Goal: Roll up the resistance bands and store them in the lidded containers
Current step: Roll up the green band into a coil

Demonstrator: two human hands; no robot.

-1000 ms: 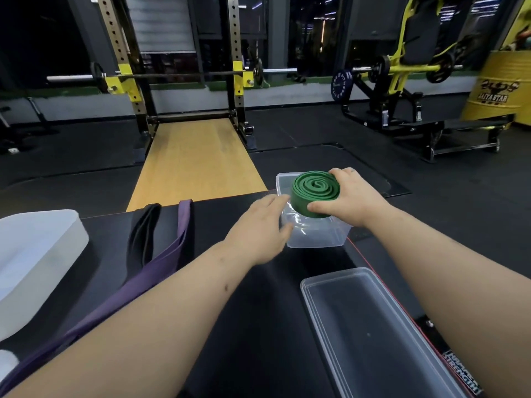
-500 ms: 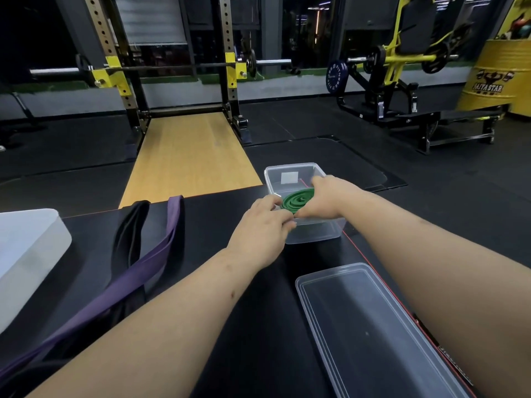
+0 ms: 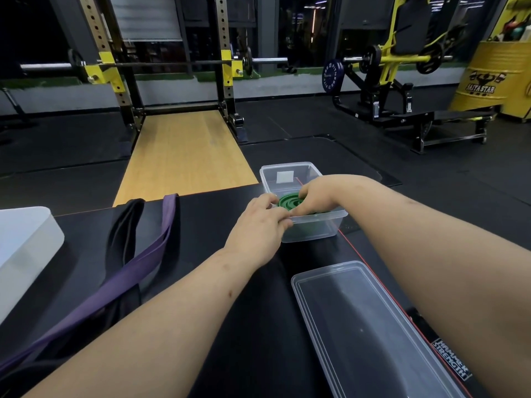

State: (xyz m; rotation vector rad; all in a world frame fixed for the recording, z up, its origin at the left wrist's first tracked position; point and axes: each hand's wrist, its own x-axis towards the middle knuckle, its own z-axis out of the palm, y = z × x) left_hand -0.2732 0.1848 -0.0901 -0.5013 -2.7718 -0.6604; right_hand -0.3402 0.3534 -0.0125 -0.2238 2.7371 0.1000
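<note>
Inside the clear container (image 3: 290,165) at the bench's (image 3: 201,254) far edge, the coiled green band (image 3: 288,201) is sitting under my right hand (image 3: 319,193), whose fingers are curling round it. My left hand (image 3: 258,226) is pinching the near rim. The rubber is looking soft and springy; I'm judging it needs squeezing across the coil's sides, or it unwinds.

Gym — squat rack (image 3: 225,38) with barbell (image 3: 172,63), wooden lifting platform (image 3: 184,156), yellow plate-loaded machine (image 3: 388,67), black rubber flooring (image 3: 459,182)
</note>
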